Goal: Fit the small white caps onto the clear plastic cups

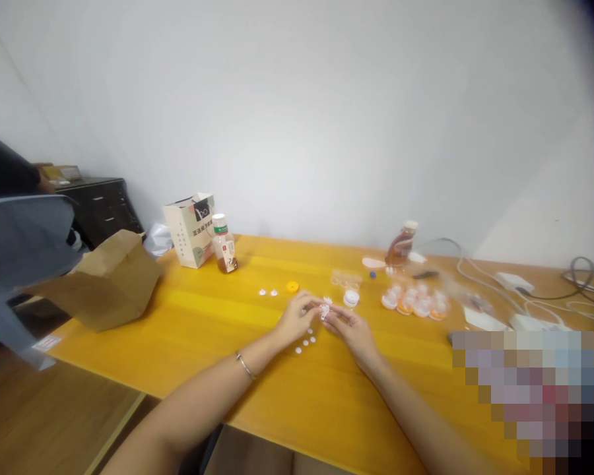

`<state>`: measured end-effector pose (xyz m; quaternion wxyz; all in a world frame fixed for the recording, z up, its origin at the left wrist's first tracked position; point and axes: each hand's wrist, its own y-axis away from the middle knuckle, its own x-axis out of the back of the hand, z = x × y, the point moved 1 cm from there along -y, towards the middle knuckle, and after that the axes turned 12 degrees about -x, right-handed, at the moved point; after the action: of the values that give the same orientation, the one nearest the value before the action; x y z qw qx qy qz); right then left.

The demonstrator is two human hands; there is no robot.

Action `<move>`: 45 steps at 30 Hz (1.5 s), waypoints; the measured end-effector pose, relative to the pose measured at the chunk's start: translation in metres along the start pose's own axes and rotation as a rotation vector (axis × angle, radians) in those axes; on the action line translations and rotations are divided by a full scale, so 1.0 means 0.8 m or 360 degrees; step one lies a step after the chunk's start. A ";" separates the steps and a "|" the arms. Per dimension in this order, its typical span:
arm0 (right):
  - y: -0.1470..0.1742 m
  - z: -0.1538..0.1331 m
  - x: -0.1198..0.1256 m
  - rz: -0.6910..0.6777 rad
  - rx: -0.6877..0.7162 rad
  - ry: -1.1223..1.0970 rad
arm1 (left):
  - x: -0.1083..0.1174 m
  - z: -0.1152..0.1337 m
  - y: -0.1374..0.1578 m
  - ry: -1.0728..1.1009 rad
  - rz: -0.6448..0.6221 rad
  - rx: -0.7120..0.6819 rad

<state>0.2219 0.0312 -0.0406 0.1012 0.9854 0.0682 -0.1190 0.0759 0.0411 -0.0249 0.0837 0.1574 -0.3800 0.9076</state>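
Observation:
Over the yellow wooden table (277, 389), my left hand (299, 318) and my right hand (350, 331) meet at the fingertips. Pinched between them is a small white toothed plastic piece (325, 309); its exact kind is too small to make out. Several white discs (305, 343) lie scattered under and beside my left hand. Just beyond the hands are a yellow round piece (292, 287), two small white pieces (268, 292) and a white round container (351, 299). A clear plastic tray (345, 280) lies behind the container.
Clear-domed cups (416, 302) with white and orange bases cluster to the right. A bottle (226, 245), a paper gift bag (191, 231) and a brown paper bag (113, 280) stand left. At the back right are another bottle (401, 244), cables (539, 300) and a blue cap (373, 274).

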 end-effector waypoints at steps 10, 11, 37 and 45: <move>0.003 0.000 -0.002 0.0006 -0.0013 0.0004 | -0.007 -0.013 0.003 0.0133 0.0069 0.0076; 0.004 0.000 -0.002 0.0008 -0.0004 0.0003 | -0.007 -0.013 0.003 0.0121 0.0070 0.0074; -0.002 0.004 0.005 -0.0019 0.0112 0.0085 | 0.002 -0.007 -0.003 0.0303 -0.0061 0.0068; -0.001 -0.001 0.001 0.0035 0.0199 0.0288 | 0.005 -0.006 -0.003 -0.0011 -0.0149 -0.0031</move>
<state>0.2225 0.0322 -0.0401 0.0344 0.9971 0.0589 -0.0325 0.0718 0.0464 -0.0249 0.1263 0.1773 -0.3812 0.8985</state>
